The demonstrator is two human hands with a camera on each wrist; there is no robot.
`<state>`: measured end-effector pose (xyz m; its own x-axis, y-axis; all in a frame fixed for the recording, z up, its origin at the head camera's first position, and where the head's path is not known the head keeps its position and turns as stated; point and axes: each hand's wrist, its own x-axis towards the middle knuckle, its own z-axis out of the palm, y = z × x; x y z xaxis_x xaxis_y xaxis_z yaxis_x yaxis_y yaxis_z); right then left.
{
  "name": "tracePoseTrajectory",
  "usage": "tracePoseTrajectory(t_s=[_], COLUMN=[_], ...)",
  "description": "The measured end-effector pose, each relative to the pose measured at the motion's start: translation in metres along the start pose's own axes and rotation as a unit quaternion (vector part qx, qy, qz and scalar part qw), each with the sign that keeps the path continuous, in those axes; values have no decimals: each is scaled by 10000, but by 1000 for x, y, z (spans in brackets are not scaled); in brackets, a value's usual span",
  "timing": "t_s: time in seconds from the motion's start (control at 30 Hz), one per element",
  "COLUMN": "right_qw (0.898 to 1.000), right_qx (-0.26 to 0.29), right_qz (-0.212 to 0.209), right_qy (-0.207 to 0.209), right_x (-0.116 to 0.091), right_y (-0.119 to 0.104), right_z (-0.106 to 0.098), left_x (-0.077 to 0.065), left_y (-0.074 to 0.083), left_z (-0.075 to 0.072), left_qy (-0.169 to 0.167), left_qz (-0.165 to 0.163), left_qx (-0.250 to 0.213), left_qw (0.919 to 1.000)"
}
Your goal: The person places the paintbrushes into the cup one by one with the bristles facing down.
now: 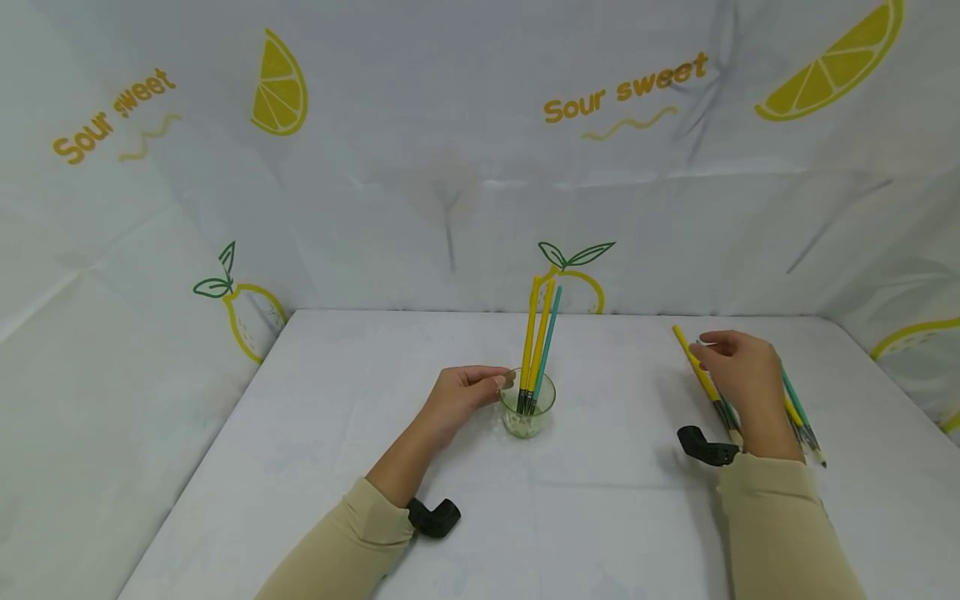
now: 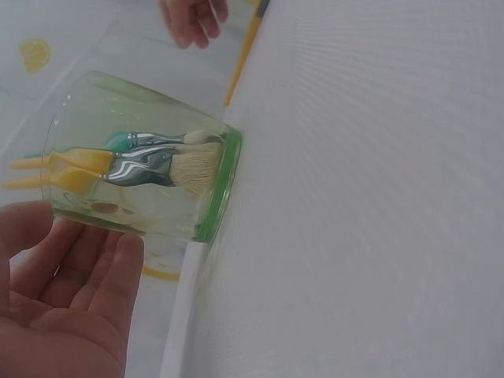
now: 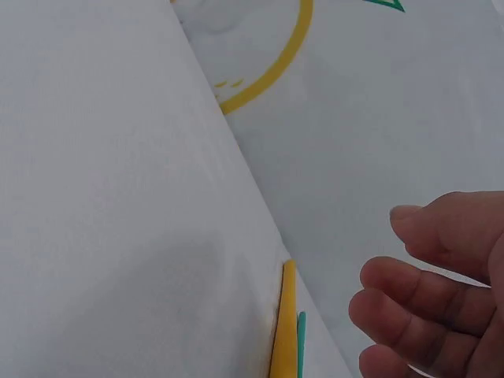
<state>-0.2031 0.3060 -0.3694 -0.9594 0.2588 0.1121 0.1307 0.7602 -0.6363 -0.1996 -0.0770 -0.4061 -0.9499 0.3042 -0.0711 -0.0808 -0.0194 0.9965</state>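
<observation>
My left hand (image 1: pixel 461 402) pinches the rim of a clear, green-based drinking glass (image 1: pixel 522 429) between thumb and fingers. The glass stands upright on the table. Inside it, two yellow paintbrushes (image 1: pixel 527 337) and a teal paintbrush (image 1: pixel 551 337) lean with bristles down, as the left wrist view shows up close. Over a group of paintbrushes at the right hovers my right hand (image 1: pixel 738 375), fingers loosely bent and nothing between them. A yellow paintbrush (image 1: pixel 696 367) pokes out on its left side, a teal paintbrush (image 1: pixel 797 400) on its right; the hand and wrist hide parts of the group.
A white cloth covers the table (image 1: pixel 600 517). Behind it hangs a white backdrop (image 1: pixel 420 225) printed with lemons and lettering, which meets the table's back edge close behind the glass and the loose brushes.
</observation>
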Motion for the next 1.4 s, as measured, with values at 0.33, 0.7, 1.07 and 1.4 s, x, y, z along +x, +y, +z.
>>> tracePoseTrajectory(t_s=[0.33,0.7,1.07,1.4], right_qw=[9943,9901,9891,9974], right_qx=[-648,-886,-973,41], right_qz=[429,741,855,329], right_qy=[-732,-800,-696,-637], right_x=[4,3,3,6], right_y=[22,29,26,10], right_z=[1,6,9,7], left_x=[-1,-1,-2,-1], left_y=[0,1,1,1], left_z=[1,1,2,1], left_qy=[-6,15,27,45], left_qz=[49,-31,-63,-78], left_qx=[9,10,44,44], left_qw=[10000,10000,10000,10000])
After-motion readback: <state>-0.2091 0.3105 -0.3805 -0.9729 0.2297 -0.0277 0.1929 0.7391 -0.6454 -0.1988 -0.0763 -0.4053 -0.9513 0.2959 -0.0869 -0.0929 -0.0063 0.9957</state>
